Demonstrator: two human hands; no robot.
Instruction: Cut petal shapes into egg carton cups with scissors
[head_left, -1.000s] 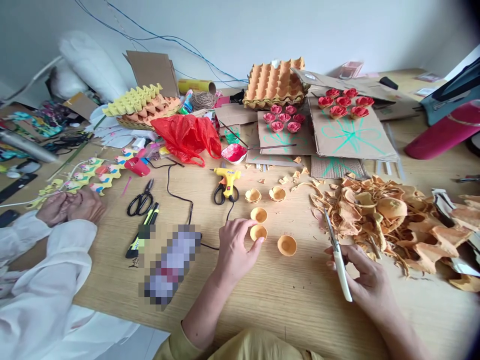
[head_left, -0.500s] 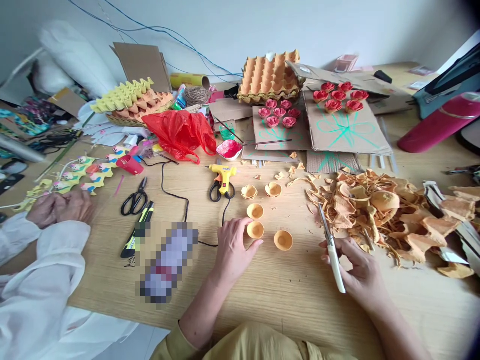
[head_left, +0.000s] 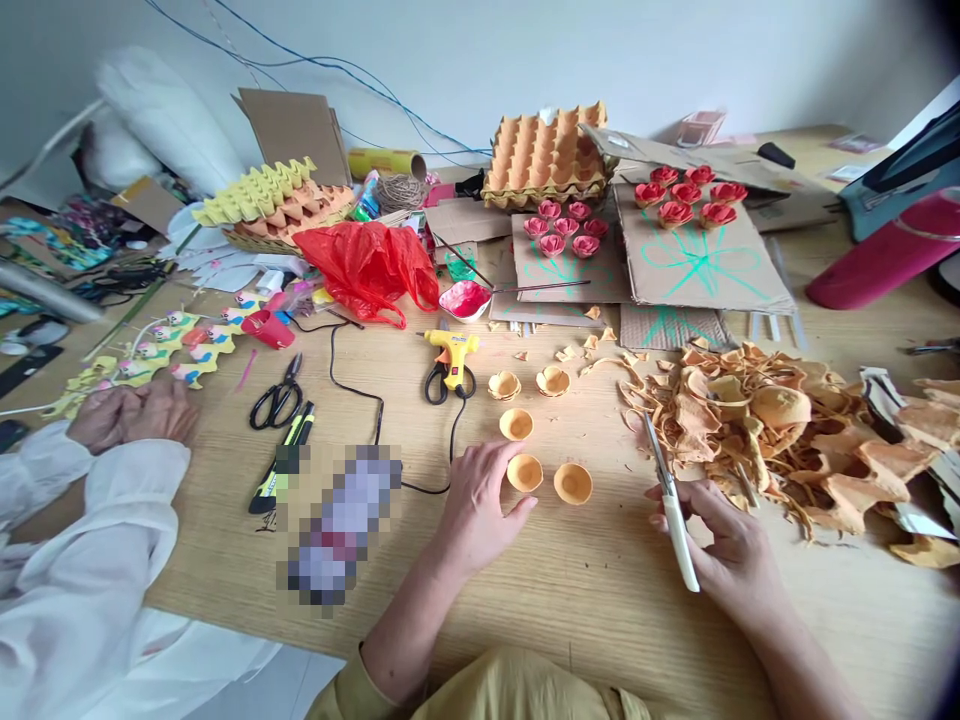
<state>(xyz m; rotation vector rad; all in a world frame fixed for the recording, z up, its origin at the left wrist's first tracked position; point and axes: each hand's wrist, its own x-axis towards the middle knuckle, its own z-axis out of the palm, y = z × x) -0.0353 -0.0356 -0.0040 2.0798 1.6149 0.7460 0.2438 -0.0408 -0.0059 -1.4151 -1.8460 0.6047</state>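
My left hand (head_left: 476, 505) rests on the wooden table (head_left: 570, 590), thumb and fingers curled round a small orange egg-carton cup (head_left: 524, 472). A second cup (head_left: 573, 483) sits just right of it and a third cup (head_left: 516, 424) stands behind. Two petal-cut cups (head_left: 505, 385) (head_left: 553, 380) lie farther back. My right hand (head_left: 731, 550) grips white-handled scissors (head_left: 670, 500), blades closed and pointing away, beside a heap of carton scraps (head_left: 772, 425).
A yellow glue gun (head_left: 452, 355), black scissors (head_left: 279, 397) and a red plastic bag (head_left: 371, 268) lie behind. Egg trays (head_left: 547, 160), red and pink paper roses on cardboard (head_left: 694, 245) stand at the back. Another person's clasped hands (head_left: 135, 412) in white sleeves rest at the left.
My left hand has slid the held cup a little right, closer to the neighbouring cup. My right hand with the scissors has hardly moved.
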